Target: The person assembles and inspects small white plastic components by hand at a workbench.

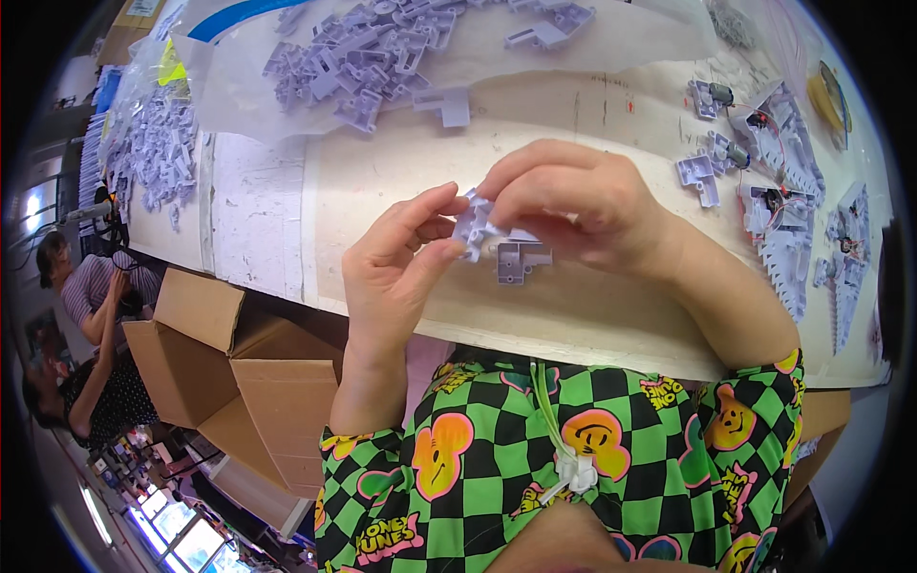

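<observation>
A small pale lilac plastic housing part (471,229) is held up in front of me, above the table. My left hand (387,263) pinches it from the left between thumb and fingers. My right hand (587,205) is closed at its right side, with thumb and index finger bent onto the part; the other fingers are curled. Just beneath my right hand, another pale plastic box-shaped part (513,264) lies on the table, partly covered. My fingers hide much of the held part.
A heap of similar plastic parts (368,67) covers the far side, with smaller pieces (153,143) in a bag at left. Sawtooth-edged assemblies (778,205) and parts with small motors (712,95) stand at right. An open cardboard box (191,358) is lower left; two people sit beyond it.
</observation>
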Demonstrator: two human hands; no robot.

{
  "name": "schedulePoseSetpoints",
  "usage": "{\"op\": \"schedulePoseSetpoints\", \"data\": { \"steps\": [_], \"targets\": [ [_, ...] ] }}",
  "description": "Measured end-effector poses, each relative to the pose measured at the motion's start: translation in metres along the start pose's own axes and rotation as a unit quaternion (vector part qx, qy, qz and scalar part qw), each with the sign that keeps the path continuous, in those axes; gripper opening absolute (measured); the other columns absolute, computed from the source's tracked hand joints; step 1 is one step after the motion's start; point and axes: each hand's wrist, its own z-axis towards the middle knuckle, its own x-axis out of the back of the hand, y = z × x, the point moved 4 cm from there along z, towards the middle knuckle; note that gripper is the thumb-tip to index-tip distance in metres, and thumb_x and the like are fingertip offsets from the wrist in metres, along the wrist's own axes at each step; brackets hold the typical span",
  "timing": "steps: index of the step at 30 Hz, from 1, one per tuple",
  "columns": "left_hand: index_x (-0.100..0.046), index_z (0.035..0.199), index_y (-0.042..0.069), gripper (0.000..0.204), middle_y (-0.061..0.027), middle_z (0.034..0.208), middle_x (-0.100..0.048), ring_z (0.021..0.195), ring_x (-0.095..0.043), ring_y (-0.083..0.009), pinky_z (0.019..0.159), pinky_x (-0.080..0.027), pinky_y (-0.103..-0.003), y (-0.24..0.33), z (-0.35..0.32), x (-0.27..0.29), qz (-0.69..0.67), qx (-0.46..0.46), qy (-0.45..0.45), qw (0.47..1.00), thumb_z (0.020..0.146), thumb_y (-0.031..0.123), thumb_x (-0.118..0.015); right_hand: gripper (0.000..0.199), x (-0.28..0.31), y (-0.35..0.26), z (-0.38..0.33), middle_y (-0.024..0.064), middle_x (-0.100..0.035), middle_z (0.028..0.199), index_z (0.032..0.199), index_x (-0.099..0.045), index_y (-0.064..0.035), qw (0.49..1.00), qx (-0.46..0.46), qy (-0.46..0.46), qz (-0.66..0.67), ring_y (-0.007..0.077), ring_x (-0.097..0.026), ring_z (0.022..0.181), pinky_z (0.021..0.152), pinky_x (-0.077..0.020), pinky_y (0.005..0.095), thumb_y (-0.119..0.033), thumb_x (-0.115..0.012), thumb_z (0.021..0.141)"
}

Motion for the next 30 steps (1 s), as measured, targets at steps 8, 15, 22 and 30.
{"op": "schedulePoseSetpoints", "data": {
  "steps": [8, 15, 22, 30],
  "targets": [
    [-0.054, 0.118, -0.005, 0.056, -0.0132, 0.107, -0.060, 0.092, -0.060, -0.0193, 0.082, -0.050, -0.031, 0.005, -0.004, 0.004, 0.044, -0.135, 0.020, 0.990, 0.066, -0.009, -0.074, 0.021, 0.004, 0.000, -0.003, 0.0051, -0.060, 0.091, 0.081, -0.061, -0.0071, 0.997, 0.047, 0.031, -0.045, 0.0201, -0.060, 0.077, 0.064, -0.0493, 0.0282, 0.010, -0.062, 0.069],
    [-0.061, 0.107, -0.002, 0.050, -0.0112, 0.096, -0.063, 0.083, -0.063, -0.0198, 0.073, -0.053, -0.029, 0.022, -0.012, -0.002, 0.193, -0.257, 0.063, 0.945, 0.060, -0.003, -0.079, 0.020, 0.004, -0.001, -0.006, 0.0105, -0.062, 0.092, 0.075, -0.062, -0.0042, 0.996, 0.067, 0.016, -0.061, 0.0220, -0.062, 0.080, 0.067, -0.0516, 0.0283, 0.013, -0.064, 0.064],
    [-0.054, 0.116, -0.006, 0.060, -0.0143, 0.102, -0.059, 0.089, -0.057, -0.0206, 0.078, -0.050, -0.033, 0.026, -0.017, -0.005, 0.269, -0.299, 0.026, 0.915, 0.061, -0.003, -0.079, 0.021, 0.002, 0.003, -0.005, 0.0058, -0.060, 0.090, 0.077, -0.057, -0.0066, 0.996, 0.064, 0.030, -0.052, 0.0225, -0.060, 0.077, 0.063, -0.0484, 0.0296, 0.011, -0.061, 0.066],
    [-0.061, 0.111, -0.002, 0.041, -0.0114, 0.093, -0.065, 0.084, -0.061, -0.0185, 0.076, -0.048, -0.029, 0.013, 0.007, 0.012, 0.203, -0.158, 0.083, 0.963, 0.071, -0.004, -0.071, 0.021, 0.001, 0.023, -0.007, 0.0057, -0.061, 0.089, 0.081, -0.060, -0.0072, 0.991, -0.016, -0.109, -0.076, 0.0270, -0.059, 0.074, 0.063, -0.0468, 0.0341, 0.006, -0.063, 0.065]
  ]
}}
